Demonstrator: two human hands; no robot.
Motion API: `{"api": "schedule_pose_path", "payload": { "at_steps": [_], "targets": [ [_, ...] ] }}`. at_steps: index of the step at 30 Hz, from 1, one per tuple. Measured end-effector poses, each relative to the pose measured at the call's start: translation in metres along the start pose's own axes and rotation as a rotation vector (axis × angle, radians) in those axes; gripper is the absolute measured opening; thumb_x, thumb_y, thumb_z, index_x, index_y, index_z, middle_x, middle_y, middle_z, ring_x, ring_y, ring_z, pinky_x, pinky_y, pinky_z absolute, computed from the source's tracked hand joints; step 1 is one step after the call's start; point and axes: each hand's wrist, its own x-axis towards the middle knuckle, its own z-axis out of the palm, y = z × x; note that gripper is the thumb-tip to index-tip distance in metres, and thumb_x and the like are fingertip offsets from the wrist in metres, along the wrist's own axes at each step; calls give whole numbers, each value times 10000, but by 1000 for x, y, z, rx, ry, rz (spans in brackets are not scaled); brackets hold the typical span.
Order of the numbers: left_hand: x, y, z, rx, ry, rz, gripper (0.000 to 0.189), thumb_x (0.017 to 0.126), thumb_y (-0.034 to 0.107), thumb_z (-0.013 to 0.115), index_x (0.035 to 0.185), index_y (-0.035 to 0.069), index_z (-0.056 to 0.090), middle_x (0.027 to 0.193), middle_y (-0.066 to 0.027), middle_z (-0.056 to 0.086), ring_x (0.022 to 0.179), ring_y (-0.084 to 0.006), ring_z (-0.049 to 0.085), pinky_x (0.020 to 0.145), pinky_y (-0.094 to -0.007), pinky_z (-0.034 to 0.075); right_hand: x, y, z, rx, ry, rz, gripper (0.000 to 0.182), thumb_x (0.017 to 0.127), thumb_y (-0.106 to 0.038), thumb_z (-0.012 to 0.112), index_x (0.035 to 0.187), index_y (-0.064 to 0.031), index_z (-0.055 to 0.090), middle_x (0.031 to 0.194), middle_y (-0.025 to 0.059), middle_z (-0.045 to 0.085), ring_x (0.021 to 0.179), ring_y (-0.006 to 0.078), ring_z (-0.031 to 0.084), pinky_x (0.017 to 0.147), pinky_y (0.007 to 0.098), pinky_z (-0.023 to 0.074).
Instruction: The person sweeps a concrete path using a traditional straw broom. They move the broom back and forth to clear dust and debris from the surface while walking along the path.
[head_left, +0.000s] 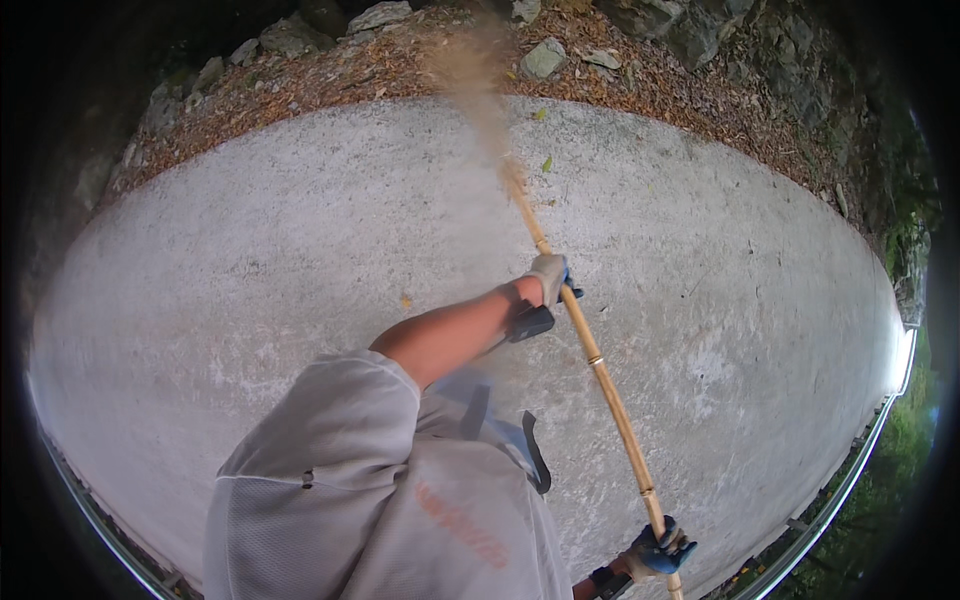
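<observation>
A long bamboo broom slants across the view, its jointed bamboo handle (617, 409) running from the lower right up to a brushy head (480, 105) blurred by motion. The head spans the edge of the pavement and the leaf litter. My left hand (551, 276), in a pale and blue work glove, grips the handle near the brush end. Lower down, close to the handle's rear end, my right hand (660, 551) in a similar glove is closed round it. Each wrist wears a dark band; the left one carries a black box-shaped device (531, 322).
Grey concrete pavement (300, 225) spreads around me. Brown fallen leaves (337, 86) and rocks (544, 58) line its far edge. A few green leaves (547, 163) and a yellowish leaf (406, 301) lie on the concrete. A metal guardrail (832, 480) curves along the right, with greenery beyond.
</observation>
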Motion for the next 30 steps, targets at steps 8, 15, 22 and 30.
{"api": "schedule_pose_path", "payload": {
  "at_steps": [8, 15, 22, 30],
  "targets": [
    [16, -78, -153, 200, -29, 218, 89, 838, 175, 482, 817, 89, 469, 707, -77, 432, 596, -239, 463, 600, -488, 516, 60, 20, -34, -15, 15, 164, 302, 948, -219, 398, 661, -127, 374, 483, -43, 281, 390, 100, 282, 553, 277, 377],
    [-55, -142, -244, -78, 301, 398, 158, 836, 193, 472, 731, 104, 395, 603, -67, 354, 508, -246, 398, 585, -512, 493, 181, 50, -88, -341, -655, 337, 111, 914, -98, 386, 811, -75, 422, 647, 0, 326, 560, 141, 346, 572, 304, 393],
    [-142, -232, -290, -795, 717, 64, 205, 854, 241, 473, 731, 101, 389, 611, -60, 362, 516, -214, 386, 594, -461, 521, 182, 51, -18, -212, -577, 674, 288, 949, -271, 395, 696, -135, 386, 534, -29, 297, 445, 100, 272, 540, 281, 366],
    [-141, -339, -302, -614, 656, -122, 192, 896, 253, 449, 763, 117, 418, 689, -57, 399, 572, -211, 428, 614, -444, 541, 205, 23, -43, -115, -700, 728, 250, 947, -210, 419, 713, -140, 366, 597, -25, 243, 502, 99, 268, 523, 277, 344]
  ]
}}
